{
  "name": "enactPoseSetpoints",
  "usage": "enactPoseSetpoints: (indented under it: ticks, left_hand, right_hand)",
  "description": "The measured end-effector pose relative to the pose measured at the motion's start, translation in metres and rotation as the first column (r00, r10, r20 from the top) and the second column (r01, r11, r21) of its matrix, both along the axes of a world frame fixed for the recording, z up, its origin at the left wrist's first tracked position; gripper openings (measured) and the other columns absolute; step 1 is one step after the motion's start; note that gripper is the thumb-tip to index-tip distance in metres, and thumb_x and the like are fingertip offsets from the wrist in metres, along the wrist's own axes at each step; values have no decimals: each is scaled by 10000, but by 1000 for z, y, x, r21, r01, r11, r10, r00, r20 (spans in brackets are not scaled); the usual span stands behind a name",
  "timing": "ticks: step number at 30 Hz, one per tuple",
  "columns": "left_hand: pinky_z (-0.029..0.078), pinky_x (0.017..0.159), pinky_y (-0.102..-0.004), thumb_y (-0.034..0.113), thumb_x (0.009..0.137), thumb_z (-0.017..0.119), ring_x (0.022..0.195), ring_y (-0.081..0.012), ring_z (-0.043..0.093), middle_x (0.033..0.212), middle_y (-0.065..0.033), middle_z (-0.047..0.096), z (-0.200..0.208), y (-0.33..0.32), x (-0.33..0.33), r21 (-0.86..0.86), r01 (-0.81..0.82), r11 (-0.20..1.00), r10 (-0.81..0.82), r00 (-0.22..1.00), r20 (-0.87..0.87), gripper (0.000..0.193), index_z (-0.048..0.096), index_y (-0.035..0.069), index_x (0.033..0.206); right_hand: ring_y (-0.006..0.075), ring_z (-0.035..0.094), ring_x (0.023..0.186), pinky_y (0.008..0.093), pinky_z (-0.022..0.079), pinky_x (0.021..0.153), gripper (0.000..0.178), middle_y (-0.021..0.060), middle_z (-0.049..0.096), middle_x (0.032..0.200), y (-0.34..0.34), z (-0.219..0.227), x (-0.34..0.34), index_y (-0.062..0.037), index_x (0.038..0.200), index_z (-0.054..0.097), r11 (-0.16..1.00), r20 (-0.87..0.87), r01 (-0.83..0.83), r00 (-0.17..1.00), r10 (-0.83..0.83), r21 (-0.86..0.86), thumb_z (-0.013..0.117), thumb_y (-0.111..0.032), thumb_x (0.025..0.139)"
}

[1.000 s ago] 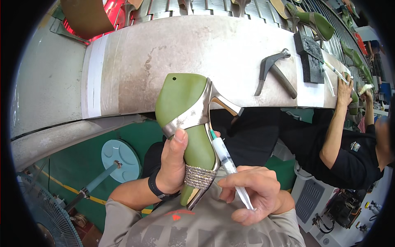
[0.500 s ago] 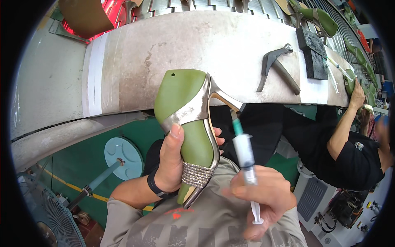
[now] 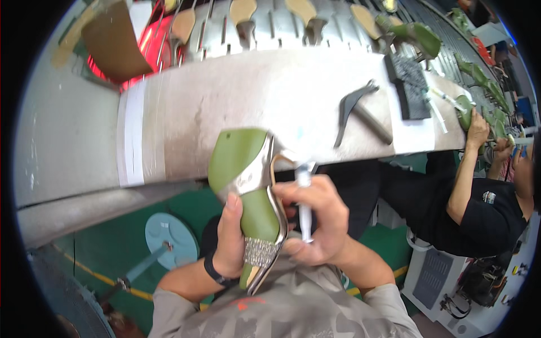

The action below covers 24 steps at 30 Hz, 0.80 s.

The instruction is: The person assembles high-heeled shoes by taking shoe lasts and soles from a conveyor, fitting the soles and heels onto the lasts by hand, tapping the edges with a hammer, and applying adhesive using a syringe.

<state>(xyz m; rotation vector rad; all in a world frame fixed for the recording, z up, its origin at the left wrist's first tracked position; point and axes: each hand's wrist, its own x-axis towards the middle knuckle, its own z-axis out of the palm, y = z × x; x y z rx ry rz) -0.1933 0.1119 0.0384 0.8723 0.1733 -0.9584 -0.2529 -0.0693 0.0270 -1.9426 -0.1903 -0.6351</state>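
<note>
My left hand (image 3: 227, 239) is closed around a high-heeled sandal (image 3: 256, 177) mounted on a green shoe last (image 3: 239, 153). The sandal has a metallic strap and a glittery band (image 3: 261, 253), with its toe toward me and its heel to the right. My right hand (image 3: 321, 217), blurred by motion, grips a white syringe (image 3: 305, 219) close beside the sandal. The syringe stands nearly upright, its plunger end toward me. Its tip lies by the heel, too blurred to tell whether it touches.
A hammer (image 3: 360, 115) and a black block (image 3: 409, 90) lie on the pale worktop (image 3: 180, 124). Beyond are several shoe parts on a slatted conveyor (image 3: 276, 31). At right a co-worker's hand (image 3: 478, 130) holds a green last. A blue round stool (image 3: 169, 239) stands at lower left.
My right hand has brought the syringe up and left, close beside the sandal. The sandal sits slightly lower and further left in view, and more of the conveyor shows.
</note>
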Motion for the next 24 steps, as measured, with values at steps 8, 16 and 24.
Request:
enactPoseSetpoints:
  ticks: [8,16,24]
  left_hand:
    - [555,930,-393,821,956,379,1076,-251,662,1189,-127,651,-2,-5,-4,28,4,1000,-4,1000,8,898,553,41,1364]
    - [532,979,-387,782,967,436,1109,-253,647,1223,-124,641,2,-7,-6,-71,-13,997,10,999,-47,850,536,45,1378]
    - [491,1020,-386,720,997,457,1162,-242,602,1294,-118,604,14,-28,-8,-121,-215,969,203,974,-104,796,508,54,1429]
  right_hand:
    - [287,635,899,400,536,815,603,137,695,1086,3,1,-3,11,1320,606,998,14,33,999,-34,49,783,-378,895]
    - [315,637,910,402,541,811,551,162,683,1045,3,14,-4,29,1262,638,995,71,40,996,-47,92,807,-298,852]
    - [329,661,900,395,554,817,524,186,673,1078,0,12,0,36,1274,641,989,36,8,999,-14,150,812,-212,846]
